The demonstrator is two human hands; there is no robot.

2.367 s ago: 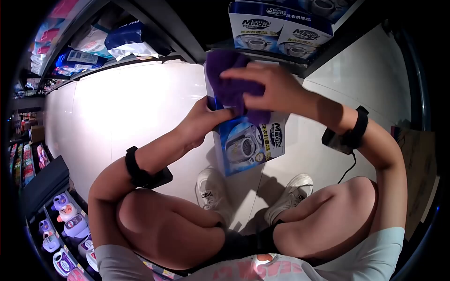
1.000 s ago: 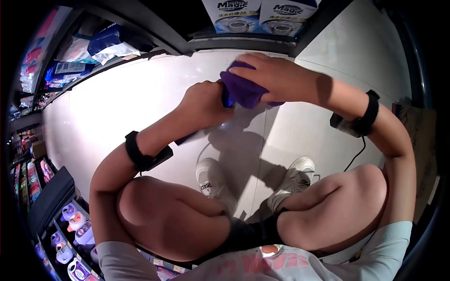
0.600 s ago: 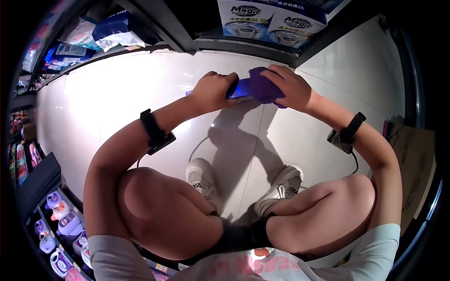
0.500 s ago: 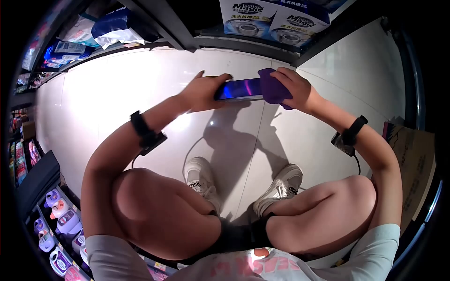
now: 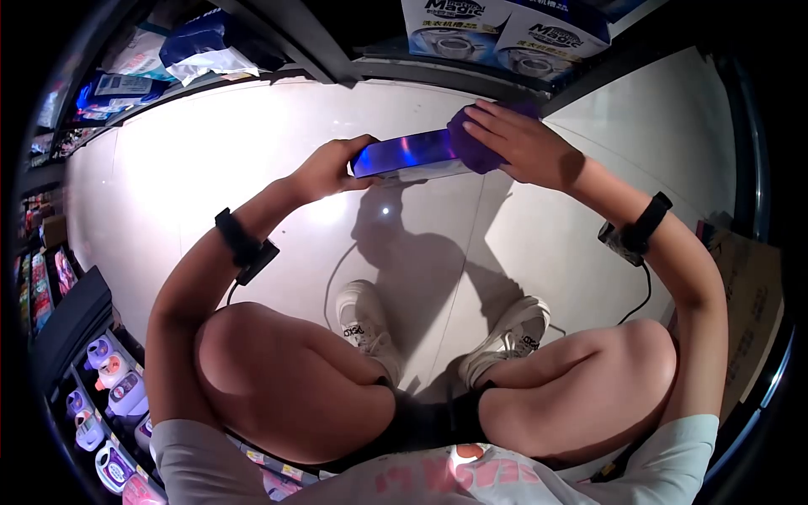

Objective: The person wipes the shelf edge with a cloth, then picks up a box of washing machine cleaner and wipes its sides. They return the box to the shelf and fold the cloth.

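Observation:
A shiny blue-purple box is held up above the floor, tilted slightly. My left hand grips its left end, thumb and fingers round the edges. Over the right end lies a purple cloth, bunched against the box. My right hand presses on this cloth, its fingers closed together and pointing left. The underside of the box and part of the cloth beneath my right hand are hidden.
Boxes with washing-machine pictures stand on a shelf at the top. Bagged goods fill the upper-left shelf, and bottles the lower left. A cardboard box is at the right. My shoes rest on the tiled floor.
The box and my left hand have shifted left and slightly up. My right hand has turned flatter over the cloth, which has moved left with the box and spread behind the hand.

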